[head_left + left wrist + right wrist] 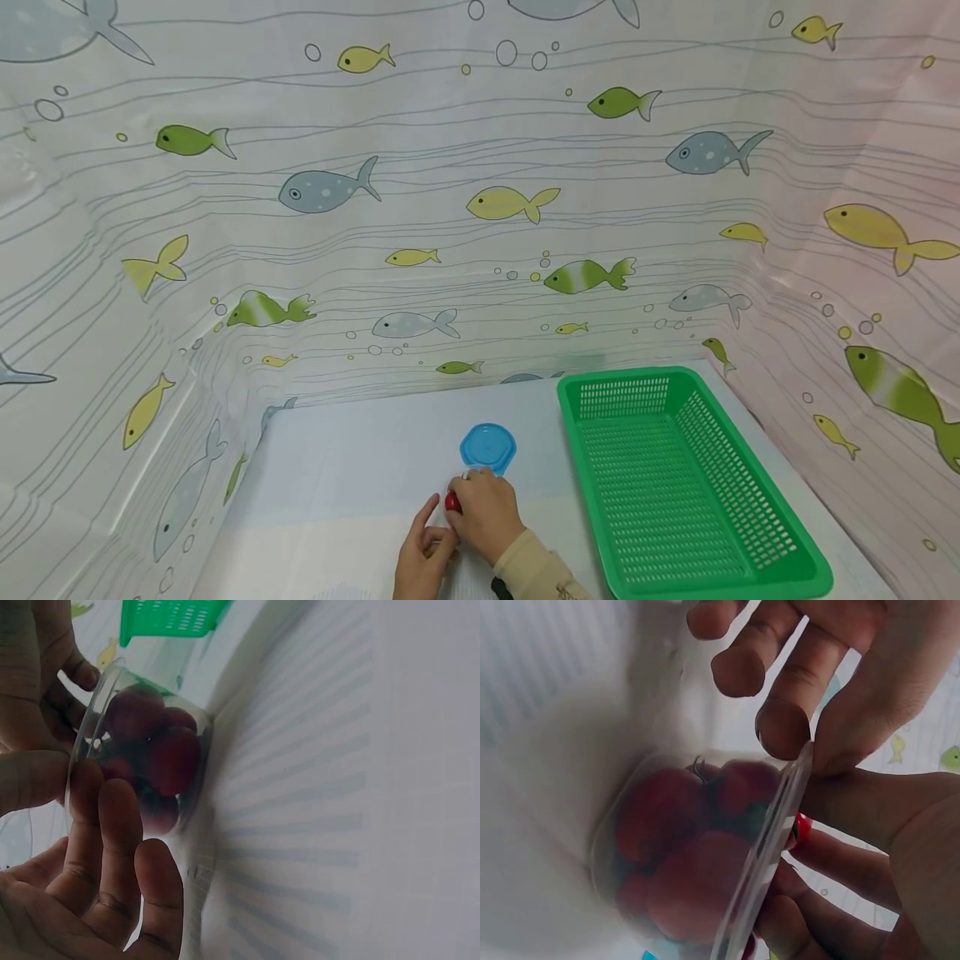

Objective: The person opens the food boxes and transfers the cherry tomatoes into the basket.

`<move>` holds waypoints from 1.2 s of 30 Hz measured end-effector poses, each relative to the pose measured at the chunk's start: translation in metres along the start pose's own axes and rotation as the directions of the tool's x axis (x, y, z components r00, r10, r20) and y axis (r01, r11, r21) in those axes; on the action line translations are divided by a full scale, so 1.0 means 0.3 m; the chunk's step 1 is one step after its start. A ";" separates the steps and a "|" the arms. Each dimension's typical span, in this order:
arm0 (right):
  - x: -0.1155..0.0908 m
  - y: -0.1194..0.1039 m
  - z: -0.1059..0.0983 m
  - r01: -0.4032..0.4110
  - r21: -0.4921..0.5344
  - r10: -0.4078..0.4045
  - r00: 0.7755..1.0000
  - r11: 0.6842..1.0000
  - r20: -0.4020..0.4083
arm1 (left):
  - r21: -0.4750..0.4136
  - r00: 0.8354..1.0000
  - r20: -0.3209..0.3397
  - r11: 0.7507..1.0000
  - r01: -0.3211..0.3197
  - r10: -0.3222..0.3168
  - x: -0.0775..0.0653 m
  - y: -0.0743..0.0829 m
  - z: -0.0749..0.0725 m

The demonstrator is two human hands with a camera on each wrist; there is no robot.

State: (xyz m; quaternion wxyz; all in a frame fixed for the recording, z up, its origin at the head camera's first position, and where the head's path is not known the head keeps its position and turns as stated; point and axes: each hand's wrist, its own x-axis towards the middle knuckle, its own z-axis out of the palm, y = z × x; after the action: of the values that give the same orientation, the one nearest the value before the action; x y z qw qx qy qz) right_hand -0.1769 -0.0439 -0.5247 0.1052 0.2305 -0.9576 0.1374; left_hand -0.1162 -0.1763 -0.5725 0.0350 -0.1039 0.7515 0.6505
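Note:
A clear plastic tub [604, 862] holds several red cherry tomatoes [664, 814], some with green stems; the left wrist view shows the same tub [112, 686] from the other side. My left hand [423, 554] pinches the tub's rim, its other fingers spread along the outside wall. Above the tub's mouth, my right hand [483, 508] has its fingers curled over the rim. A red cherry tomato [452, 501] shows between its thumb and fingertips. From the head view, the hands hide most of the tub. Just beyond the right hand lies a blue plastic lid [487, 446].
A large green plastic basket [588, 483] stands to the right of the hands on the white table [337, 467]. Fish-patterned sheeting [420, 283] encloses the back and both sides.

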 end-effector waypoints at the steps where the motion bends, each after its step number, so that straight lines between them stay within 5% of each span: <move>1: 0.001 0.000 0.001 -0.003 -0.001 0.003 1.000 1.000 -0.002 | 0.000 1.000 0.001 1.000 0.000 0.000 0.001 -0.001 0.001; 36: 0.010 0.031 -0.098 -0.020 0.189 0.036 0.996 0.982 -0.077 | 0.052 1.000 0.000 0.999 -0.006 0.006 0.004 -0.005 0.000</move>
State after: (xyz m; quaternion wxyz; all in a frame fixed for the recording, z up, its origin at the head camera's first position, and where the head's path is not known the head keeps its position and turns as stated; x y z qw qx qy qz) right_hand -0.1799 -0.0281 -0.4983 0.1192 0.2202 -0.9385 0.2378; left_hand -0.1170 -0.1765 -0.5741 0.0357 -0.1005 0.7685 0.6309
